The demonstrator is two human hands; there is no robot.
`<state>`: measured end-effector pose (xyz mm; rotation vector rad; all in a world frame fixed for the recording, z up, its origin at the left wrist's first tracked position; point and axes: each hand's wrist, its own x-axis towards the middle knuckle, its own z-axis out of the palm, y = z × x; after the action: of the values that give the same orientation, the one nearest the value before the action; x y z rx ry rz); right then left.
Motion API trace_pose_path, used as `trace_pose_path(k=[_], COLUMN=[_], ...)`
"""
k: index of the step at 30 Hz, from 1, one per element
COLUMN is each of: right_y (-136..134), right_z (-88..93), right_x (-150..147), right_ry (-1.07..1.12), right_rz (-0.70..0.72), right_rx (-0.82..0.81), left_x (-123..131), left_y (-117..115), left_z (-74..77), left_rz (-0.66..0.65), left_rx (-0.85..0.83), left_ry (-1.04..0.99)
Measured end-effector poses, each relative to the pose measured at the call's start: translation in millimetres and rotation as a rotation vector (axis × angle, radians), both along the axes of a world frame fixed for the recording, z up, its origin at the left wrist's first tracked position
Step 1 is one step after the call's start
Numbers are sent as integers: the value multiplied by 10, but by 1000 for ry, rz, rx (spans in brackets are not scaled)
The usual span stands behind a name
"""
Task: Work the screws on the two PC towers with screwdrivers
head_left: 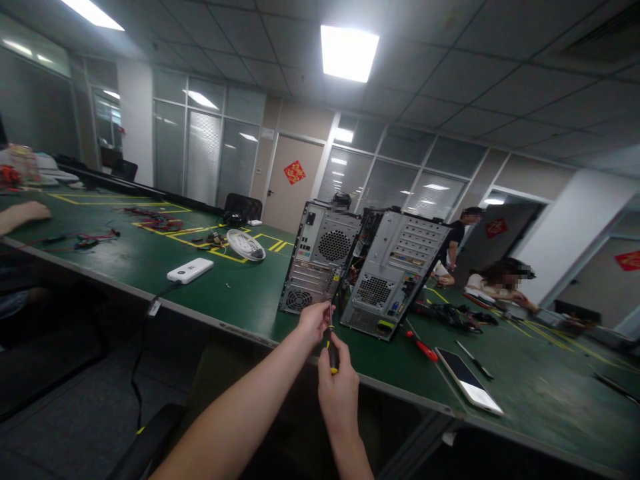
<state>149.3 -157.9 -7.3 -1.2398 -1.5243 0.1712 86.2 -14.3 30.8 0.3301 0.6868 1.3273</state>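
My right hand point(339, 375) is closed around the black-and-yellow handle of a screwdriver point(333, 353), whose shaft points up toward the lower right corner of a computer case point(320, 257). Close to the tip, my left hand point(316, 323) has its fingers pinched near the shaft and the case edge; what they grip, if anything, is too small to tell. The case stands upright with its back panel and ports facing me. A second case point(395, 267) stands tilted just to its right.
On the green table point(240, 293) lie a white power bank point(191, 270), an oval white grille point(245, 245), a red-handled tool point(423, 347), a phone point(469, 380) and a pen-like tool point(475, 361). Cables point(455, 315) lie behind. Another person's hand point(31, 212) rests at left; people sit at right.
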Motion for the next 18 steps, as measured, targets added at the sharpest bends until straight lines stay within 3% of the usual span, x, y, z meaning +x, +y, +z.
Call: trace_pose_path(k=[12, 18], right_y=[19, 18], right_z=[11, 29], right_x=[-12, -20], right_ry=[-35, -20], right_rz=[-6, -2], right_rx=[-7, 5], left_x=[-291, -314], left_y=[-267, -237], left_z=[-142, -181], left_rz=[-261, -291], left_rx=[258, 288], left_ry=[36, 22])
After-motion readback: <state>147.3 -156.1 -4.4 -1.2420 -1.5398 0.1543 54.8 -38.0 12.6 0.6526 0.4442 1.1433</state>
